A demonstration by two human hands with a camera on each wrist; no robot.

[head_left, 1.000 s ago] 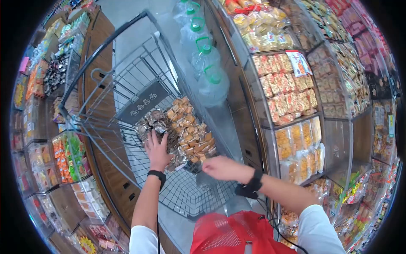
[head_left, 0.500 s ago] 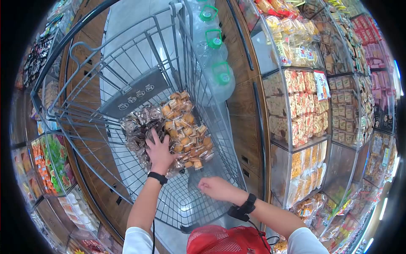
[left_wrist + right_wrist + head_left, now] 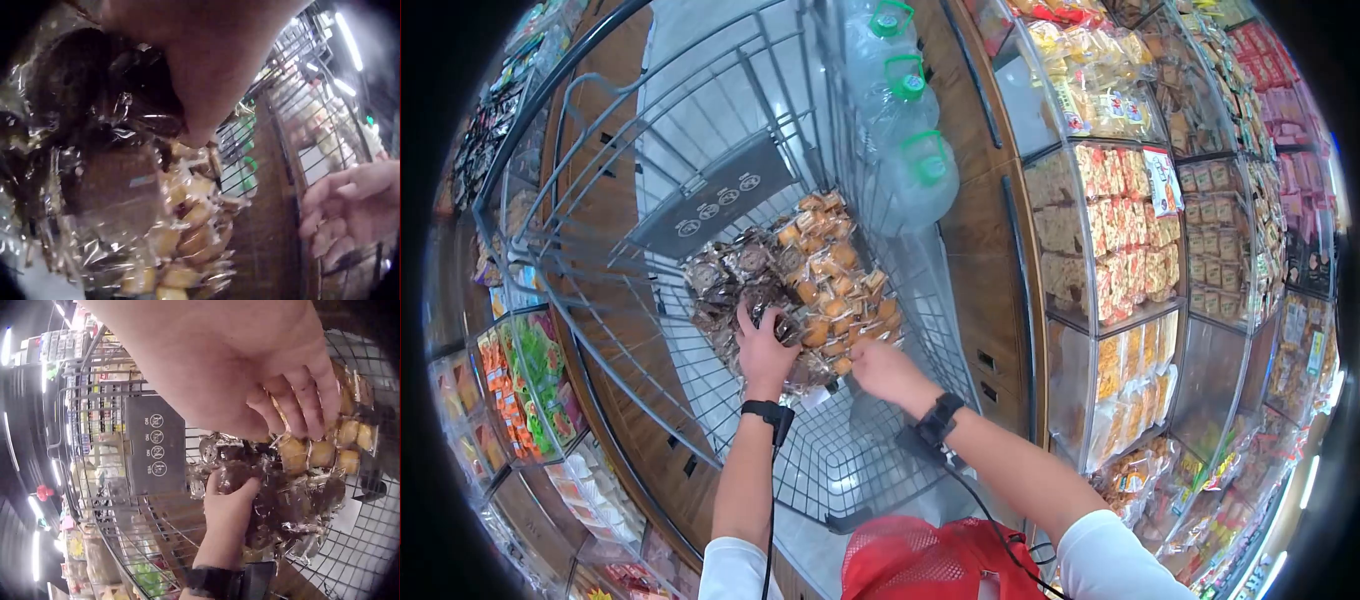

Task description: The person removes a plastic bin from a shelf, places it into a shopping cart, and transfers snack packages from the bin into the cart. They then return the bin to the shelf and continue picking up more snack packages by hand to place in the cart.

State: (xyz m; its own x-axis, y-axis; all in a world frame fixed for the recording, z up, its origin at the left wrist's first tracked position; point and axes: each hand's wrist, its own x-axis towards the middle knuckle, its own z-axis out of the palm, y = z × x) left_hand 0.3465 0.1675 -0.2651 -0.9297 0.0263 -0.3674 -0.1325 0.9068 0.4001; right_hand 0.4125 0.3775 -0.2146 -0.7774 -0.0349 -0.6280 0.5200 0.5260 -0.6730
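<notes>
- Left hand: thumb and fingers curled about a dark-brown wrapped packet, directly under its palm.
- Dark packets heaped beneath that hand, and beyond and left of its fingers.
- Golden wrapped snacks: just right of the left hand, beyond the right.
- Right hand: grasp empty, fingers loosely curled, at the golden snacks' near edge; contact hard to judge from this angle.
- Both hands inside a wire cart; its grey panel beyond the left hand.
- Green-handled clear jugs: outside the cart, beyond the right hand.
</notes>
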